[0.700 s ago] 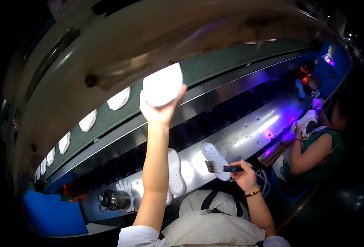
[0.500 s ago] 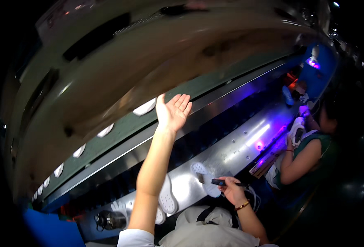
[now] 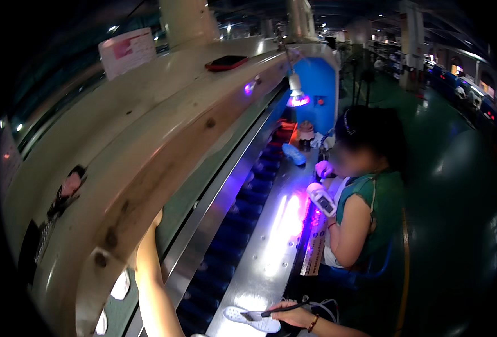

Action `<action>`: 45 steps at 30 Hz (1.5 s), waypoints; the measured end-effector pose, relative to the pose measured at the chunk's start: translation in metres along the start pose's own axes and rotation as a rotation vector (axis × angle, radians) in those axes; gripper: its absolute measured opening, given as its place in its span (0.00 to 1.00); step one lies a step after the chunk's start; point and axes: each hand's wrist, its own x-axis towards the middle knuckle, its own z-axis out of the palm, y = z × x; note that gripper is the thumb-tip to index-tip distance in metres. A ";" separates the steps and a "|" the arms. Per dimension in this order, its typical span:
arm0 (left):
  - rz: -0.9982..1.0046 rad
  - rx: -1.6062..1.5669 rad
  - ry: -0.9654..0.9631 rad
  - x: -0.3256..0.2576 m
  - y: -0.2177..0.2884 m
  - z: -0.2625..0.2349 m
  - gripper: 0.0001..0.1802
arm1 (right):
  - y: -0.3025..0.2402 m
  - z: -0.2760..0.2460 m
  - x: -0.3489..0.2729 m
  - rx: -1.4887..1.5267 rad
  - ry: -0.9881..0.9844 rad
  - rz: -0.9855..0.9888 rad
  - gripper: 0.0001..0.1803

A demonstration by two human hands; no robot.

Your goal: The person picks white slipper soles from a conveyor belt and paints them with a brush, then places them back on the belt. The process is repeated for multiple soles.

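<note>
At the near end of the metal bench (image 3: 252, 285), in the head view, the white sole (image 3: 263, 324) is overlapped by a brush (image 3: 248, 317) gripped in the curled right hand (image 3: 294, 318); seemingly unpinned, it could be skidded by sideways pressure. At left, the left hand (image 3: 157, 218) is mostly hidden by the beam (image 3: 141, 188); its opening cannot be told.

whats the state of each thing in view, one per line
Right grip, closed around the brush
Brush, bristles over the sole
Sole, lying on the metal ledge
Left grip, mostly hidden, cannot tell
Lamp, lit purple
Phone, lying on the hood
White shoe, held by a co-worker
</note>
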 end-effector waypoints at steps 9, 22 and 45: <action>0.080 -0.080 0.042 -0.002 0.007 0.009 0.13 | 0.003 0.007 -0.003 -0.141 0.100 -0.018 0.09; -0.309 -1.326 1.031 -0.270 0.024 -0.059 0.17 | 0.023 0.038 0.024 -0.212 0.043 0.085 0.08; -0.834 -2.539 0.012 -0.386 0.042 -0.036 0.46 | 0.002 0.121 0.001 -0.234 -0.377 -0.038 0.09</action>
